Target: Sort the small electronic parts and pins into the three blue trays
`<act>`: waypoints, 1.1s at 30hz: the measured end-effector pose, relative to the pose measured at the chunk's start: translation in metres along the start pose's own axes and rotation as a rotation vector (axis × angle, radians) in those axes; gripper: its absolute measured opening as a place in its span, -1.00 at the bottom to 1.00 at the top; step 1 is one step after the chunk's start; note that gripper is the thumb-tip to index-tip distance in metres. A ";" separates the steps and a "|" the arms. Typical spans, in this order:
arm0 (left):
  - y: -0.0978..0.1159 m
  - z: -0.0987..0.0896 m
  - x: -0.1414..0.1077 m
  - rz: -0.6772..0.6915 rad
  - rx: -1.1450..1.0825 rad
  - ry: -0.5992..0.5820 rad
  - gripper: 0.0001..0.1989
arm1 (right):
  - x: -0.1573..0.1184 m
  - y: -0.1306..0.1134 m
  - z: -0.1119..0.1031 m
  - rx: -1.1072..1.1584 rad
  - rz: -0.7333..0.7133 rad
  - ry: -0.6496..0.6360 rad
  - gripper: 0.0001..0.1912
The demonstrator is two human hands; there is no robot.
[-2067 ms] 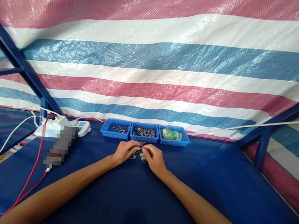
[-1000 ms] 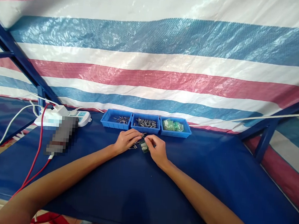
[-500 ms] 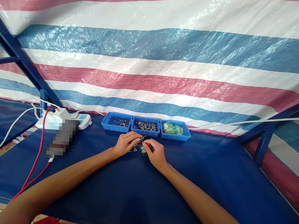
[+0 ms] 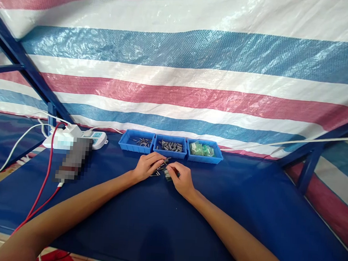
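My left hand has its fingertips pinched together over a small group of slim metal pins on the blue table. Facing it, my right hand is closed with thumb and forefinger together, next to a few small green-and-grey pieces. A thin metallic bit shows between the two sets of fingertips, but it is too small to tell which hand holds it. Just beyond stand three blue bins: the left bin with thin metal pins, the middle bin with grey cylinders, the right bin with green-and-clear pieces.
At the left lie a white power strip with plugs, a blurred dark object and a red cable. Striped plastic sheeting hangs behind the table. Blue frame bars flank both sides.
The view has shifted very slightly. Both hands stay almost where they were, fingertips close together over the small parts.
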State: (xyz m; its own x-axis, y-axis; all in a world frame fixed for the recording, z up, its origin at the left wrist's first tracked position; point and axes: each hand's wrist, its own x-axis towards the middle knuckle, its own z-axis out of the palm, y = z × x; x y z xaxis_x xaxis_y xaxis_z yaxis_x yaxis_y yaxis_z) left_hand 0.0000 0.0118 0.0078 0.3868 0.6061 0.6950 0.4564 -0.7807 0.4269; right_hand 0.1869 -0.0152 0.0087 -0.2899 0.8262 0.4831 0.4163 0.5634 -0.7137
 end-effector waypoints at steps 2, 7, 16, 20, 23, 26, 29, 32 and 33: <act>0.000 0.000 0.000 0.002 0.000 -0.002 -0.78 | 0.000 0.001 0.000 -0.002 0.000 -0.005 -0.71; 0.000 0.000 0.000 0.009 -0.006 -0.013 -0.78 | 0.000 0.001 0.001 0.004 0.000 -0.020 -0.71; -0.002 0.000 -0.001 0.011 -0.004 -0.028 -0.80 | 0.000 0.001 0.002 -0.004 -0.016 -0.045 -0.71; -0.001 0.000 -0.003 -0.002 0.005 -0.012 -0.80 | 0.000 0.003 0.003 -0.019 -0.009 -0.031 -0.72; 0.000 -0.001 -0.003 -0.090 -0.001 0.064 -0.79 | 0.000 0.003 0.003 -0.027 0.001 -0.023 -0.74; 0.001 -0.004 0.002 -0.227 0.007 0.188 -0.78 | 0.001 0.004 0.003 -0.032 0.013 -0.020 -0.75; -0.003 -0.015 0.014 -0.338 0.089 0.324 -0.76 | 0.001 0.004 0.004 -0.042 0.015 -0.026 -0.77; -0.015 -0.034 0.030 -0.338 0.212 0.366 -0.76 | 0.001 0.004 0.004 -0.060 0.018 -0.018 -0.76; -0.021 -0.041 0.035 -0.325 0.264 0.354 -0.75 | 0.002 0.004 0.004 -0.069 0.019 -0.012 -0.76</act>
State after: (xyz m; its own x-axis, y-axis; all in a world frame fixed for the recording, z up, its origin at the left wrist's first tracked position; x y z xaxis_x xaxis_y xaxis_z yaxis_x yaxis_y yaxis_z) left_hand -0.0288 0.0435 0.0471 -0.0800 0.6864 0.7228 0.7105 -0.4693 0.5243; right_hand 0.1852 -0.0115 0.0044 -0.2916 0.8369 0.4632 0.4804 0.5469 -0.6857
